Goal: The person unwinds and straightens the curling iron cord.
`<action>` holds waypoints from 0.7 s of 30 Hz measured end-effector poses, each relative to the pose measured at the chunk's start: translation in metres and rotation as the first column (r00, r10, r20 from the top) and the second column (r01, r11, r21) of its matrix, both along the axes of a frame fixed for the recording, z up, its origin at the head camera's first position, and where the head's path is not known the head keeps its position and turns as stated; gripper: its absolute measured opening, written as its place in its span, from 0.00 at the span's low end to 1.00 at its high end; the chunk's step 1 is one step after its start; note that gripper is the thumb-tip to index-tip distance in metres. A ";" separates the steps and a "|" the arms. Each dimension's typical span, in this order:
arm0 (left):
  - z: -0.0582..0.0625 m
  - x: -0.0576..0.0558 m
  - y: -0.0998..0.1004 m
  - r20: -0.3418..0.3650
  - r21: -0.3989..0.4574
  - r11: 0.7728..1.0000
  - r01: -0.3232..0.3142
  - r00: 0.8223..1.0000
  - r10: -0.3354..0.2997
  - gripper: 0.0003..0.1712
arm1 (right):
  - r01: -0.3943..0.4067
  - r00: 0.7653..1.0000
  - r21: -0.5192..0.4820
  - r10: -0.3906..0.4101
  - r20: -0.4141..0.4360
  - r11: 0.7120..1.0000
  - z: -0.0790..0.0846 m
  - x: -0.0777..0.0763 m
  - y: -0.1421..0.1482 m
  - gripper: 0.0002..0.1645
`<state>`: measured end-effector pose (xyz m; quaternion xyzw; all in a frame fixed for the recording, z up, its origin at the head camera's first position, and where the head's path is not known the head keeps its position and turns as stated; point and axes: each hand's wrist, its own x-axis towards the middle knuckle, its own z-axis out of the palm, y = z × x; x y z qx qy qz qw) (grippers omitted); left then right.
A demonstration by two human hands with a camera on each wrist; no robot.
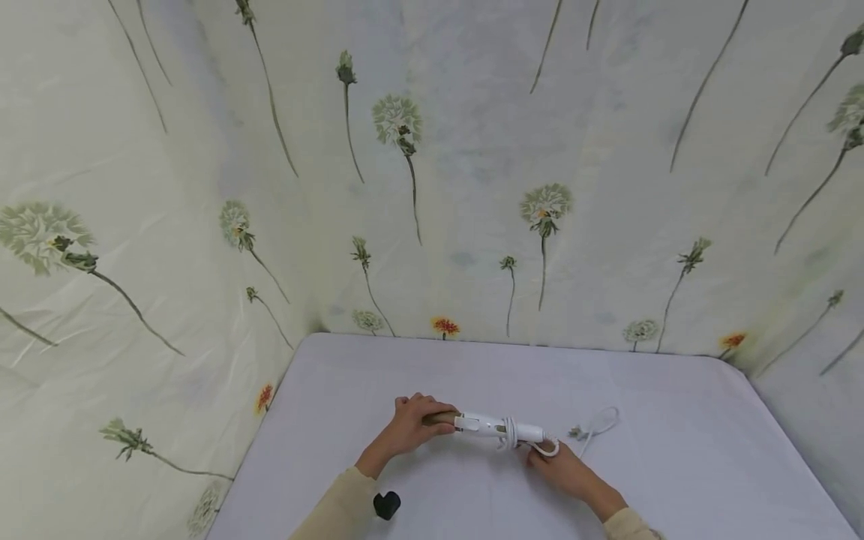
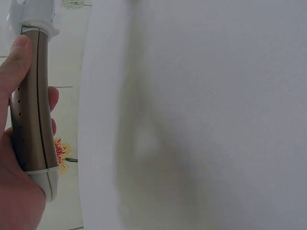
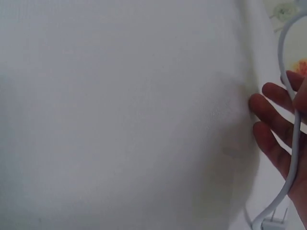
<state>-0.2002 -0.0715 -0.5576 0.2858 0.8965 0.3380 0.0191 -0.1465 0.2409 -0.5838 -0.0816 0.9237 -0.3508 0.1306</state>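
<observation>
A hair straightener (image 1: 479,425) is held up over the table, with a white handle and a brown, slotted barrel (image 2: 33,100). My left hand (image 1: 415,420) grips it by the barrel, thumb along one side and fingers behind. White cord (image 1: 511,433) is wound in several turns round the handle. At the handle's cord end is my right hand (image 1: 563,469), which holds a stretch of the cord between thumb and fingers. In the right wrist view that cord (image 3: 295,143) runs across the palm, and the plug (image 3: 274,223) shows low at the edge.
A white-covered table (image 1: 405,367) with rounded corners spreads beneath the hands. A small black heart-shaped thing (image 1: 387,505) is beside the left sleeve. A loose loop of cord (image 1: 607,417) extends right of the right hand. Flower-patterned sheeting (image 1: 472,187) surrounds the table's back and sides.
</observation>
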 end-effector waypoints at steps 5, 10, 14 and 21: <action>0.003 -0.001 0.001 -0.015 -0.009 1.000 0.006 1.000 -0.006 0.21 | 0.083 0.996 0.012 -0.083 0.016 0.997 -0.007 0.006 -0.007 0.20; 0.002 0.000 0.003 -0.027 0.002 1.000 0.000 1.000 0.000 0.21 | -0.011 0.991 0.017 0.013 -0.133 1.000 -0.013 0.006 -0.007 0.17; 0.003 -0.001 0.006 -0.057 0.010 1.000 -0.028 0.998 0.028 0.21 | -0.099 0.912 0.096 0.129 -0.389 0.990 -0.020 0.005 -0.009 0.13; 0.002 -0.004 0.012 -0.129 -0.014 0.996 -0.086 0.988 0.084 0.20 | -0.036 0.819 0.234 0.163 -0.550 0.972 -0.026 0.006 -0.022 0.17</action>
